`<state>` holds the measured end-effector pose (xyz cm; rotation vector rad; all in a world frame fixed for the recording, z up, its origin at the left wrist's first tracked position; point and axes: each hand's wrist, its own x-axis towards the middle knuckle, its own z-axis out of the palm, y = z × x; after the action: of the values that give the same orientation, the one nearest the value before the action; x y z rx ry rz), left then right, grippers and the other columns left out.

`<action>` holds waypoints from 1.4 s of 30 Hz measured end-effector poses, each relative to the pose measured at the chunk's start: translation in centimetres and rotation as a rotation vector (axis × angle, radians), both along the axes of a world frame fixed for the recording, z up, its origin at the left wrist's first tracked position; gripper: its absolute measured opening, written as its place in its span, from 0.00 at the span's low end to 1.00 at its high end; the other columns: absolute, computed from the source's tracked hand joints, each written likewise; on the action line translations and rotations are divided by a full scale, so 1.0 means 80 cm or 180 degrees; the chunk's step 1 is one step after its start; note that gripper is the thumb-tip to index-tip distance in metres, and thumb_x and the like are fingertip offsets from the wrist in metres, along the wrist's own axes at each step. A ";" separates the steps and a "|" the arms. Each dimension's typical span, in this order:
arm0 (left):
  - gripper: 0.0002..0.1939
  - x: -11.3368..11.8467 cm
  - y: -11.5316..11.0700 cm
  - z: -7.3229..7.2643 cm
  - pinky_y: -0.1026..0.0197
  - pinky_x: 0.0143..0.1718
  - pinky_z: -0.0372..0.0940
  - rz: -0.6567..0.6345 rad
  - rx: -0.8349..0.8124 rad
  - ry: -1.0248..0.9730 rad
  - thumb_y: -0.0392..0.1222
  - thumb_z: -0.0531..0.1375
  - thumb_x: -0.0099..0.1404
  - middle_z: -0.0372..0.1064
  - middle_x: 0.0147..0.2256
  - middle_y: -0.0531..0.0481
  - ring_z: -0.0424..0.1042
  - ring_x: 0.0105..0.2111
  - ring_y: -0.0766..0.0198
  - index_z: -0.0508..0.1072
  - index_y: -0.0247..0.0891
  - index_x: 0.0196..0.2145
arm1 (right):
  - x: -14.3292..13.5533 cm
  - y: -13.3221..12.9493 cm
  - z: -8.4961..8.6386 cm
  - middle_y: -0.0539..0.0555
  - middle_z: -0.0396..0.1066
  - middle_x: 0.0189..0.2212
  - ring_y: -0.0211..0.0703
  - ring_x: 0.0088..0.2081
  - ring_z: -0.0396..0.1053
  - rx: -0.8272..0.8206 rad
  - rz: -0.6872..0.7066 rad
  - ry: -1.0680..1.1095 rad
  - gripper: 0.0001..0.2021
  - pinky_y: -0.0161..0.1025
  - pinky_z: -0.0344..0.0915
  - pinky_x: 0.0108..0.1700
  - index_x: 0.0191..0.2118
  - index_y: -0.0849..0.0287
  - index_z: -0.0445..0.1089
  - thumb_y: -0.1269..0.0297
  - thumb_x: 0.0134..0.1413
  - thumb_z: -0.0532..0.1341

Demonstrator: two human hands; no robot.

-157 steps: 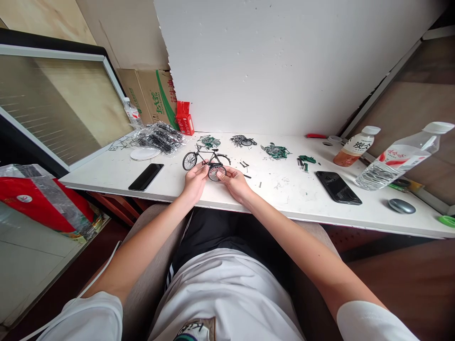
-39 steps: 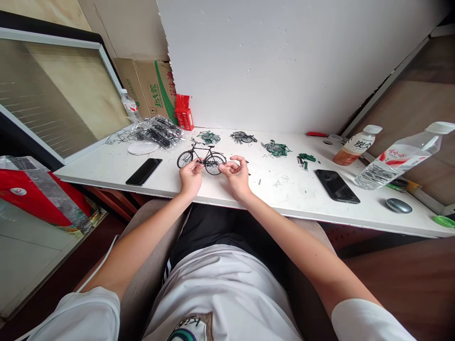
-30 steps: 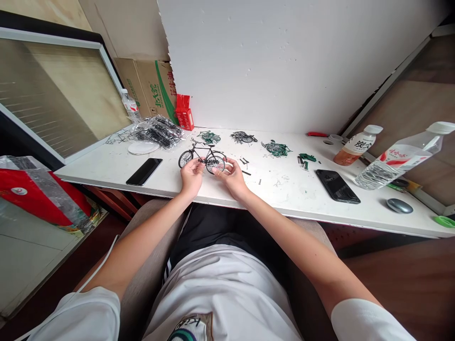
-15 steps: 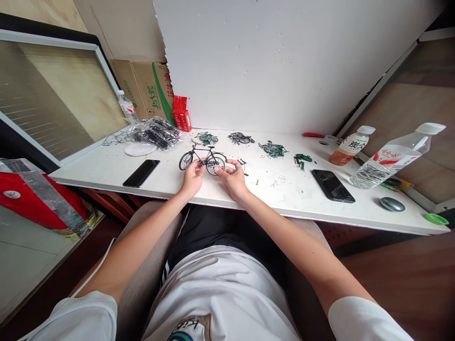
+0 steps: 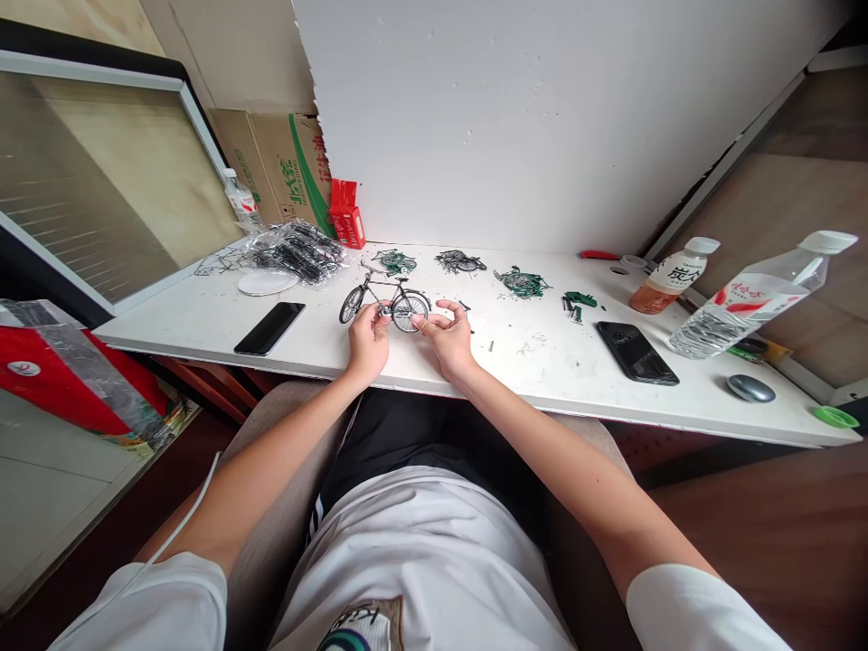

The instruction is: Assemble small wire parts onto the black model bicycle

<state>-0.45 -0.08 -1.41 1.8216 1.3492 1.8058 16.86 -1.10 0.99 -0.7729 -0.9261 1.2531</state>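
A small black model bicycle (image 5: 385,297) is held upright over the front part of the white table, its front wheel to the left. My left hand (image 5: 369,342) pinches it low, near the pedals. At the rear wheel is my right hand (image 5: 448,336), with the thumb against the wheel's lower right side and the other fingers raised and apart from it. Behind the bicycle lie a green pile of small parts (image 5: 395,262) and a dark pile (image 5: 459,262). Another green pile (image 5: 521,283) and some green pieces (image 5: 579,303) sit farther right.
On the white table (image 5: 475,380), a phone (image 5: 269,329) lies left and another phone (image 5: 636,353) right. Bottles (image 5: 674,276) and a grey mouse-shaped object (image 5: 750,388) stand at the right. Bagged black parts (image 5: 298,253), a red box (image 5: 347,217) and a carton (image 5: 281,172) are back left.
The fingers of my right hand have lifted and spread a little away from the rear wheel. The bicycle has shifted very slightly left and turned a little.
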 end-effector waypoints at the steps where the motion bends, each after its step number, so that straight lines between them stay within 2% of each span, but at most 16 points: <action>1: 0.14 0.000 -0.001 0.001 0.54 0.48 0.71 0.0001 -0.0001 0.0000 0.46 0.60 0.75 0.78 0.47 0.40 0.77 0.44 0.52 0.79 0.39 0.52 | 0.000 -0.001 0.000 0.43 0.80 0.31 0.43 0.37 0.80 0.0008 0.0000 0.0024 0.41 0.43 0.74 0.50 0.51 0.49 0.61 0.52 0.35 0.84; 8: 0.14 0.001 -0.006 0.005 0.54 0.52 0.70 -0.0141 -0.0145 -0.0232 0.48 0.64 0.73 0.78 0.49 0.40 0.76 0.48 0.50 0.80 0.40 0.52 | 0.002 -0.004 0.003 0.43 0.78 0.33 0.43 0.39 0.80 0.0164 -0.0017 -0.0054 0.39 0.43 0.74 0.51 0.50 0.48 0.59 0.52 0.39 0.83; 17: 0.16 0.001 -0.001 0.001 0.53 0.51 0.71 -0.0290 -0.0195 -0.0256 0.48 0.61 0.75 0.78 0.53 0.37 0.78 0.48 0.50 0.79 0.38 0.54 | 0.001 0.003 -0.004 0.43 0.70 0.36 0.37 0.36 0.74 0.0278 -0.0246 -0.0272 0.36 0.38 0.74 0.47 0.50 0.48 0.60 0.52 0.42 0.82; 20: 0.17 0.001 0.000 0.002 0.52 0.52 0.71 -0.0309 -0.0231 -0.0325 0.49 0.62 0.74 0.79 0.53 0.37 0.78 0.51 0.49 0.79 0.37 0.54 | 0.000 0.001 -0.003 0.44 0.71 0.39 0.37 0.36 0.75 0.0174 -0.0152 -0.0309 0.38 0.39 0.74 0.48 0.54 0.49 0.62 0.49 0.43 0.81; 24: 0.17 0.002 0.002 0.002 0.52 0.53 0.71 -0.0368 -0.0335 -0.0412 0.48 0.63 0.73 0.79 0.54 0.37 0.78 0.52 0.49 0.78 0.38 0.54 | -0.001 -0.003 0.000 0.47 0.77 0.38 0.44 0.42 0.79 0.0115 0.0195 -0.0250 0.43 0.45 0.76 0.54 0.60 0.50 0.64 0.49 0.41 0.83; 26: 0.17 0.002 0.002 0.002 0.52 0.53 0.71 -0.0420 -0.0379 -0.0435 0.48 0.64 0.72 0.79 0.54 0.38 0.78 0.52 0.50 0.79 0.38 0.54 | -0.002 -0.003 0.002 0.48 0.78 0.37 0.47 0.45 0.80 0.0162 0.0212 -0.0212 0.41 0.48 0.76 0.56 0.58 0.51 0.68 0.51 0.39 0.84; 29: 0.19 0.001 0.003 0.002 0.54 0.51 0.71 -0.0527 -0.0457 -0.0451 0.48 0.66 0.70 0.79 0.54 0.38 0.77 0.49 0.52 0.79 0.39 0.55 | -0.002 -0.002 0.005 0.53 0.81 0.40 0.50 0.48 0.79 0.0298 0.0117 -0.0253 0.31 0.49 0.75 0.59 0.48 0.55 0.76 0.50 0.39 0.83; 32: 0.25 0.004 0.004 0.005 0.55 0.49 0.72 -0.0756 -0.0666 -0.0618 0.47 0.69 0.67 0.80 0.53 0.38 0.78 0.48 0.53 0.78 0.39 0.60 | 0.003 -0.001 0.008 0.54 0.81 0.40 0.51 0.47 0.78 0.0514 -0.0071 -0.0496 0.22 0.50 0.76 0.59 0.40 0.55 0.78 0.48 0.44 0.81; 34: 0.30 0.007 0.002 0.009 0.54 0.48 0.72 -0.1001 -0.0954 -0.0842 0.46 0.71 0.64 0.80 0.53 0.36 0.79 0.48 0.53 0.76 0.38 0.62 | 0.012 0.001 0.012 0.54 0.80 0.39 0.52 0.45 0.77 0.0722 -0.0308 -0.0749 0.20 0.51 0.76 0.57 0.40 0.53 0.79 0.48 0.47 0.80; 37: 0.31 0.009 -0.004 0.020 0.50 0.50 0.73 -0.1336 -0.1447 -0.1133 0.45 0.71 0.61 0.82 0.53 0.34 0.80 0.47 0.51 0.75 0.35 0.61 | 0.031 0.006 0.018 0.55 0.80 0.42 0.53 0.46 0.76 0.1203 -0.0553 -0.1267 0.15 0.53 0.75 0.58 0.43 0.50 0.81 0.51 0.54 0.77; 39: 0.29 0.007 -0.010 0.029 0.46 0.53 0.72 -0.1531 -0.1657 -0.1270 0.44 0.70 0.60 0.83 0.50 0.33 0.82 0.45 0.51 0.77 0.34 0.58 | 0.043 0.009 0.020 0.55 0.80 0.44 0.55 0.48 0.76 0.1577 -0.0474 -0.1707 0.10 0.56 0.73 0.60 0.45 0.48 0.82 0.55 0.59 0.74; 42: 0.27 -0.003 -0.017 0.043 0.41 0.54 0.73 -0.2258 -0.1792 -0.1562 0.41 0.70 0.52 0.84 0.48 0.34 0.83 0.47 0.45 0.79 0.36 0.51 | 0.054 0.014 0.018 0.57 0.80 0.47 0.57 0.52 0.76 0.2057 -0.0330 -0.2218 0.13 0.58 0.71 0.63 0.54 0.46 0.80 0.61 0.65 0.68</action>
<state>-0.67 -1.42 2.01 1.2139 0.7643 1.2074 21.20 0.01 2.43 -0.7179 -1.7180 0.5078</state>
